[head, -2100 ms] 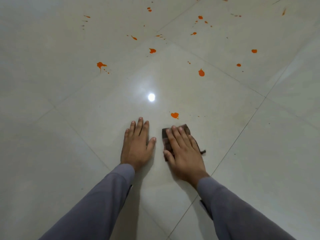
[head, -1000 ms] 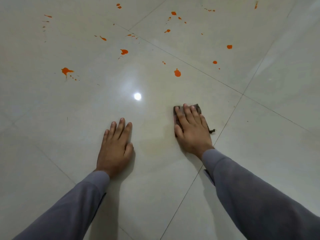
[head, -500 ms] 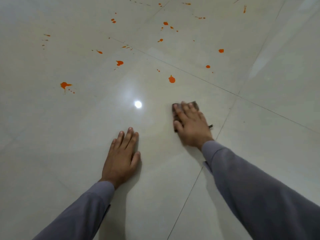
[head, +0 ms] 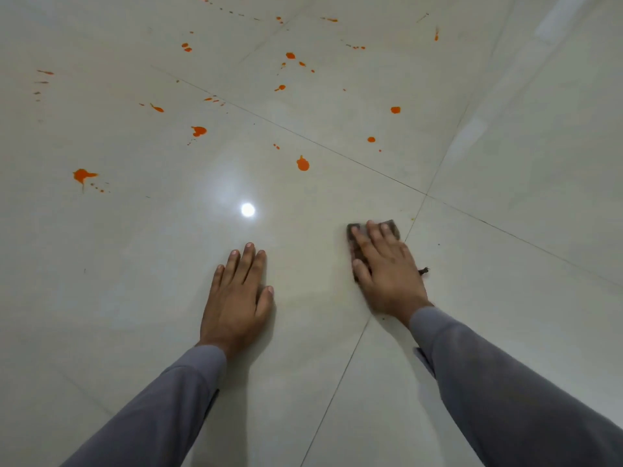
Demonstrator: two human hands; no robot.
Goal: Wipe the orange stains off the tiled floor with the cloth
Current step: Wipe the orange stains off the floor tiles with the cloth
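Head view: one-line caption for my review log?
Right hand presses a dark brown cloth flat on the glossy tiled floor; left hand braces beside it, orange stains ahead.

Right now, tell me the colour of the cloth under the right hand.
Dark brown cloth, seen in the head view.

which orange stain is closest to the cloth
The rounded blob just ahead-left of the cloth; every other stain lies farther up the floor.

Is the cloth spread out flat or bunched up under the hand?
Flat. The cloth lies as a small pad pressed to the floor under the right hand; whether it is folded cannot be told.
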